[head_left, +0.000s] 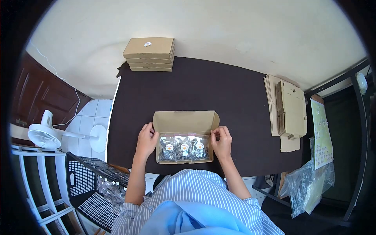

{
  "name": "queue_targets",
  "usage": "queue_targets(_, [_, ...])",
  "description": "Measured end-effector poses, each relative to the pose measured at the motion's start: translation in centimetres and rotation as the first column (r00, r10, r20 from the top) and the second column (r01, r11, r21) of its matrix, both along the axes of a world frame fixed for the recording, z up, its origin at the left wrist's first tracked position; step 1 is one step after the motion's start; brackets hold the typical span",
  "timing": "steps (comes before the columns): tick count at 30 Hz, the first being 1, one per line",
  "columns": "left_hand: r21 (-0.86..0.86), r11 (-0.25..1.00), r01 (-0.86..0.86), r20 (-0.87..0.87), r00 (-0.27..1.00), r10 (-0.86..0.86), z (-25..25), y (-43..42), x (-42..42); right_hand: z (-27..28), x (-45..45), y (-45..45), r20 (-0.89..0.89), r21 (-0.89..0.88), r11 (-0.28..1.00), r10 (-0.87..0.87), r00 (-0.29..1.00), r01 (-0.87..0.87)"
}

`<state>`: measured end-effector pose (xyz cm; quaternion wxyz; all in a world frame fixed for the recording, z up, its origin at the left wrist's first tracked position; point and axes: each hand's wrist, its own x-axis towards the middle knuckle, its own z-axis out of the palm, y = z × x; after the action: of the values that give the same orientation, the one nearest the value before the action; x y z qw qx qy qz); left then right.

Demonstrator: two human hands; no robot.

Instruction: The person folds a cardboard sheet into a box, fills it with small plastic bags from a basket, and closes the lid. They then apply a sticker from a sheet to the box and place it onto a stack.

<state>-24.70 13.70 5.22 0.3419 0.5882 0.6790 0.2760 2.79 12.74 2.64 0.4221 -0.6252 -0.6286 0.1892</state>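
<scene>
An open cardboard mailer box (pixel 186 122) was set near the six o'clock edge of the dark-covered table (pixel 203 86), its nine o'clock side pinched narrowly by the left hand (pixel 146 141), its three o'clock side by the right hand (pixel 222 144). Three clear stickered bags (pixel 184 155) were contained inside. Closed boxes (pixel 149 47) were stacked at eleven o'clock, flattened cardboard (pixel 293 109) at three.

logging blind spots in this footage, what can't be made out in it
All in the head view:
- Print on the stickers: too small.
- Floor of the open box: hidden by the packets.
- Insides of the stacked boxes: hidden by cardboard.
- Printed sheet: lettering too small.
</scene>
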Motion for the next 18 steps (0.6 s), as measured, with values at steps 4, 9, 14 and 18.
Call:
queue_targets(4, [-0.022,1.0,-0.012,0.05,0.999,0.013,0.9,-0.9,0.3,0.3,0.2,-0.6,0.048,-0.004,1.0,-0.002,0.999,0.002])
queue_targets(9, [-0.015,1.0,-0.008,0.096,0.995,0.009,1.2,-2.2,0.5,0.5,0.2,-2.2,0.191,0.006,1.0,0.007,0.982,-0.009])
queue_targets(14, [0.079,0.997,-0.002,0.119,0.993,-0.008,-0.1,-3.7,0.3,0.1,-0.2,-3.3,-0.026,-0.067,0.996,-0.058,0.998,0.056])
queue_targets(18, [0.118,0.993,-0.004,0.138,0.99,-0.012,0.3,-4.3,0.7,2.1,-0.5,-3.2,0.143,-0.091,0.996,0.014,0.99,-0.001])
